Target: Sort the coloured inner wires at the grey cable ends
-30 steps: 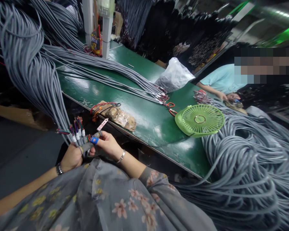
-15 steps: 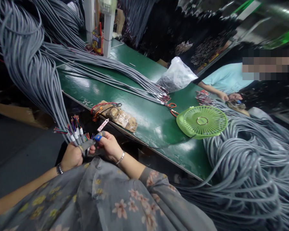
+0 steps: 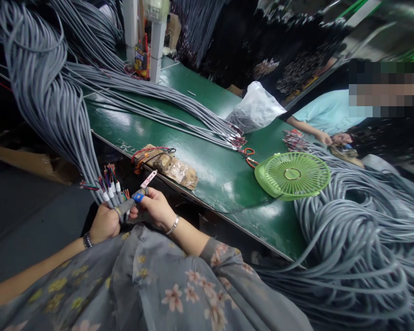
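Where the grey cables (image 3: 116,201) were held, just off the near edge of the green table (image 3: 210,186), left hand (image 3: 105,225) was fisted round them, fingers closed. Right hand (image 3: 158,209): wrist angled inward, thumb and forefinger nearly together beside wire tips (image 3: 126,194); grip unclear. Held ends pointed roughly toward table's left end, long axis likewise. Green fan (image 3: 292,174) on table.

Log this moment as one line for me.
left hand: gripping grey cables | right hand: by coloured wire ends, grip unclear | green table: bears green fan, plastic bag
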Demonstrator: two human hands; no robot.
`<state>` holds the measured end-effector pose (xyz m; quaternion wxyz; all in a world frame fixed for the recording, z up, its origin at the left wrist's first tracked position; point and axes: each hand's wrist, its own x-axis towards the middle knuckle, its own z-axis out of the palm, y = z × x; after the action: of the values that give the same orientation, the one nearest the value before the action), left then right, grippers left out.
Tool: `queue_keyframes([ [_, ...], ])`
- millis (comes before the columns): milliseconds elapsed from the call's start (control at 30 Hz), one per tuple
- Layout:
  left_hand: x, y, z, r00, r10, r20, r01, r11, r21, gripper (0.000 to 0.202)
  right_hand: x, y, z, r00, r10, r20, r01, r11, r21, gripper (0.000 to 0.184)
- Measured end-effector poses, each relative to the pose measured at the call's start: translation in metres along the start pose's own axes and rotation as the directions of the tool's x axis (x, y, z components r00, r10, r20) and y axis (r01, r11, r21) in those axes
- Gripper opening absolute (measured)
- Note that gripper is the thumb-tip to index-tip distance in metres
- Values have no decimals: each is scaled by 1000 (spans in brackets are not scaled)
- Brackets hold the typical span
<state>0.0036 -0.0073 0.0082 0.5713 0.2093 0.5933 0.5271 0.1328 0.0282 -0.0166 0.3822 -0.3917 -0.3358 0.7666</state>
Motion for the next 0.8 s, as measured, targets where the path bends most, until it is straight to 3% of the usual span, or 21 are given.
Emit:
queue_keyframes([
  [100, 0, 0, 1, 999, 37, -2, -37, 999, -33, 32, 0, 3, 1, 1000, -9, -21, 10, 999, 50, 48],
  [300, -2, 2, 0, 996, -17, 88, 12, 998, 60, 33, -5, -6, 8, 994, 21, 108, -25, 999, 32, 58],
  [533, -5, 8, 4, 1000, -30, -3, 30, 997, -67, 29, 3, -3, 0, 986, -93, -136, 93, 996, -2, 62],
  [800, -4, 13, 3, 999, -37, 2, 37, 993, -112, 25, -9, -6, -16, 998, -23, -53, 27, 998, 65, 56],
])
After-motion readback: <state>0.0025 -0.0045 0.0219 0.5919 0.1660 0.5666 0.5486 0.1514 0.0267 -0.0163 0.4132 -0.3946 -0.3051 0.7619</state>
